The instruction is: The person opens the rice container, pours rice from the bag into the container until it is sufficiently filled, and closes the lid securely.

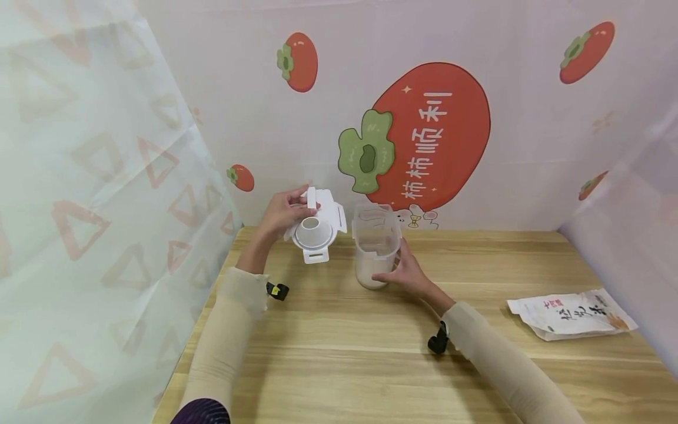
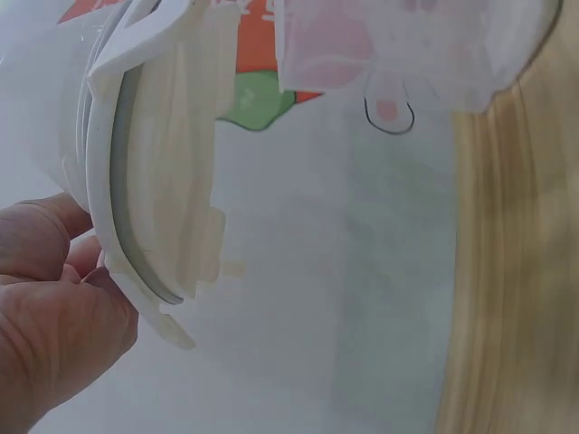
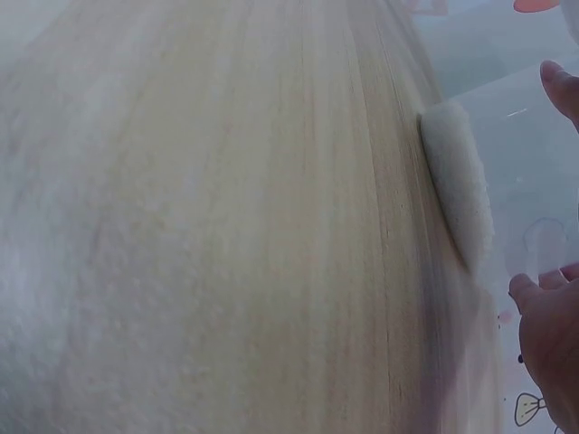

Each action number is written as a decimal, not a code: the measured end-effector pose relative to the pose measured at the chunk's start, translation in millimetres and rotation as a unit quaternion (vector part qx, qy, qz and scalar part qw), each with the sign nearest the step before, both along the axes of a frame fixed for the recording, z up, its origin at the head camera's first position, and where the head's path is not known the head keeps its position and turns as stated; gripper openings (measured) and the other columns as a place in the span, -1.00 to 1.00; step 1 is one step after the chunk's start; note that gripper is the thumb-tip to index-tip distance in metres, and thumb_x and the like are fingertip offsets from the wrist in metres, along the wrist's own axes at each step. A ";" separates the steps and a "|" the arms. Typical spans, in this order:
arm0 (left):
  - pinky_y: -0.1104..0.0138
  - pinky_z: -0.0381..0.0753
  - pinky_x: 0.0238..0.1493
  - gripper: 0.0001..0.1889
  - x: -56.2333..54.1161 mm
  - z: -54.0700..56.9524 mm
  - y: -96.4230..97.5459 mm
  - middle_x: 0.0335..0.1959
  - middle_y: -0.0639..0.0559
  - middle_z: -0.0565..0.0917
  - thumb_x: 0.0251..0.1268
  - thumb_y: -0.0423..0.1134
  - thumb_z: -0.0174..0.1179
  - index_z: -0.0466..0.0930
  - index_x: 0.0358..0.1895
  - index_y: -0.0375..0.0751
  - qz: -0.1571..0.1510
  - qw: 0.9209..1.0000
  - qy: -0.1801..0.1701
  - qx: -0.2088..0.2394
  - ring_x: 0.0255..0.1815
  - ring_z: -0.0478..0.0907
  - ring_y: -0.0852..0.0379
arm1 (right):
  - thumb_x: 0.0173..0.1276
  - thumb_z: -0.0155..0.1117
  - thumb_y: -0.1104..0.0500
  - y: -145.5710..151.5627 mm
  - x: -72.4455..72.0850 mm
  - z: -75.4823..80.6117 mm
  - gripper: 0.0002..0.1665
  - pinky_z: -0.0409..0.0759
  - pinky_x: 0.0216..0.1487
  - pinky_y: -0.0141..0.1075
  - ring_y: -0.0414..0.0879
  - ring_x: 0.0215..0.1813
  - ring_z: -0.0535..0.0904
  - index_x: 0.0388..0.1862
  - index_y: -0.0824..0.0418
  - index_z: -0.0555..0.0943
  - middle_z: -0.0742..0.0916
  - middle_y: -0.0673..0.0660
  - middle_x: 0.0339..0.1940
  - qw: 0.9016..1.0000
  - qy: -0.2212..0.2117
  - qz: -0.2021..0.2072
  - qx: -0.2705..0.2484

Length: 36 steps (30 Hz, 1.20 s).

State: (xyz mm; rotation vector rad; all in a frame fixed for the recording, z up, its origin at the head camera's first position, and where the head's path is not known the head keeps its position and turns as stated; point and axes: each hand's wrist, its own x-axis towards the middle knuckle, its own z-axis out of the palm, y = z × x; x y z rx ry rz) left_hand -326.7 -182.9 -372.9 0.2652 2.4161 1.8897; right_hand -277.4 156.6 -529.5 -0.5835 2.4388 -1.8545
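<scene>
My left hand (image 1: 288, 212) holds a white lid (image 1: 337, 219) with side flaps and a round raised spout, tilted above the table. The left wrist view shows the lid (image 2: 167, 181) edge-on, with a grey seal along its rim and my left fingers (image 2: 54, 240) at its edge. To its right, a clear plastic canister (image 1: 377, 235) stands upright and uncovered on the table. White grains (image 1: 371, 271) fill its bottom, seen also as a pale layer (image 3: 457, 181) in the right wrist view. My right hand (image 1: 410, 274) grips the canister's lower right side, thumb in front.
A white printed packet (image 1: 574, 315) lies flat at the right of the wooden table (image 1: 339, 353). Behind the canister rises a white backdrop (image 1: 185, 76) with persimmon prints. Another patterned sheet (image 1: 95, 235) hangs along the left side.
</scene>
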 end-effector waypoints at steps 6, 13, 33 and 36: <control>0.51 0.66 -0.04 -0.19 -2.6 -9.4 -21.3 0.13 -0.34 0.71 0.31 -0.47 0.44 0.32 0.61 -0.26 0.006 1.000 -0.005 0.000 -0.07 0.74 0.28 | 0.10 0.75 0.26 -0.9 -0.8 2.1 0.48 0.06 0.65 0.32 0.18 0.71 0.14 0.75 0.01 -0.10 0.34 0.19 0.65 1.000 -0.012 0.001 0.008; 0.56 0.65 -0.05 -0.18 -8.9 -25.2 -41.9 0.13 -0.39 0.70 0.32 -0.51 0.41 0.26 0.62 -0.30 -0.010 1.000 -0.021 0.000 -0.14 0.74 0.38 | 0.13 0.72 0.29 -2.6 11.5 22.7 0.42 0.07 0.64 0.32 0.22 0.71 0.14 0.73 0.11 -0.07 0.34 0.24 0.64 1.000 -0.027 0.002 0.001; 0.61 0.59 -0.01 -0.19 -20.6 -62.3 -75.6 0.22 -0.49 0.59 0.40 -0.53 0.32 0.17 0.66 -0.28 -0.033 0.997 -0.057 -0.028 -0.11 0.70 0.38 | 0.12 0.76 0.16 -0.2 2.3 -1.4 0.42 0.10 0.62 0.34 0.16 0.71 0.15 0.72 -0.06 -0.03 0.35 0.17 0.65 1.000 -0.008 -0.004 -0.006; 0.61 0.57 -0.01 -0.18 -21.9 -66.6 -78.9 0.27 -0.50 0.55 0.40 -0.51 0.34 0.18 0.66 -0.26 -0.034 0.996 -0.062 -0.045 -0.08 0.65 0.35 | 0.10 0.77 0.15 0.0 0.4 -4.6 0.43 0.12 0.62 0.34 0.16 0.70 0.17 0.72 -0.05 -0.03 0.36 0.16 0.65 1.000 -0.003 -0.005 -0.007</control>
